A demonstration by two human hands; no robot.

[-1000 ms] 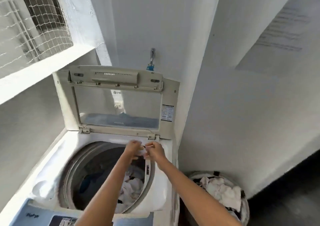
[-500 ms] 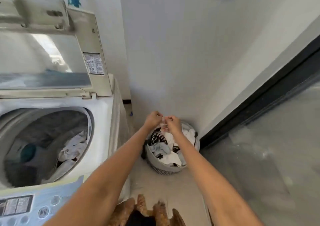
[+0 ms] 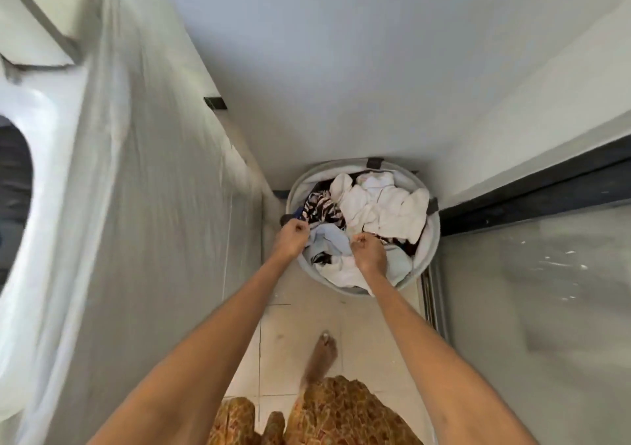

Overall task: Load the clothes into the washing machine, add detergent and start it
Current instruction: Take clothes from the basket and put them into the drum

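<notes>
The washing machine (image 3: 102,205) is cut off by the left edge, so only part of its dark drum opening (image 3: 13,202) shows, and motion blur smears its side panel. Its raised lid (image 3: 37,24) is cropped at the top left corner. The left hand (image 3: 290,238) and right hand (image 3: 368,251) are curled above the laundry basket (image 3: 433,236), but it is too small and blurred to tell whether either one pinches anything. The forearms hide the basket's near rim and part of the clothes (image 3: 375,205). One bare foot (image 3: 322,354) is blurred, partly covered by a patterned garment (image 3: 341,410) that is cropped at the bottom edge.
</notes>
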